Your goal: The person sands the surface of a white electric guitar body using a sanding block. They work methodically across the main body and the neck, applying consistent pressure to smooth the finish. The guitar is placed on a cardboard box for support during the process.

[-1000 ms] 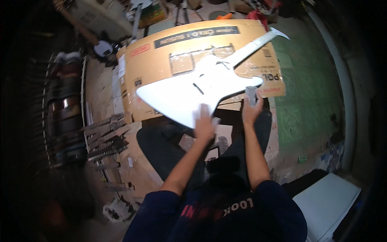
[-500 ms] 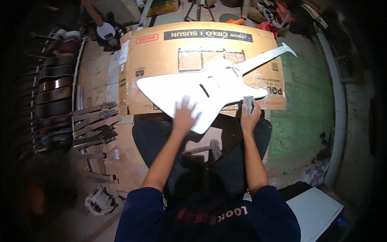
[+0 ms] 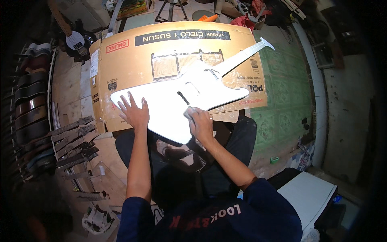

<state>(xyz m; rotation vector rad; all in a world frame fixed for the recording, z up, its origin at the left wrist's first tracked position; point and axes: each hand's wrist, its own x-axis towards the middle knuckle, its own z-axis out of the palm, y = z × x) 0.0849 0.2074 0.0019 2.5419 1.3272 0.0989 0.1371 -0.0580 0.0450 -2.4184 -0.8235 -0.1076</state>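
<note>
A white angular electric guitar body with its neck attached (image 3: pixel 165 115) lies on a flat cardboard box (image 3: pixel 121 64) in front of me. My left hand (image 3: pixel 136 115) rests flat on the body's left wing, fingers spread. In my right hand (image 3: pixel 201 124) is a small grey sanding block (image 3: pixel 188 112), pressed against the body just below the dark pickup slot. My fingers cover most of the block. The neck points to the far right, beyond both hands.
Several guitar necks (image 3: pixel 76 143) lie at the left beside a rack of guitar bodies (image 3: pixel 32 99). A dark guitar (image 3: pixel 74 41) stands at the far left. Green floor tiles (image 3: pixel 278 121) stretch to the right; a white panel (image 3: pixel 306 197) sits at lower right.
My right hand has brought the sanding block from beside the guitar's right edge onto its body. My left hand has moved left across the body onto the left wing.
</note>
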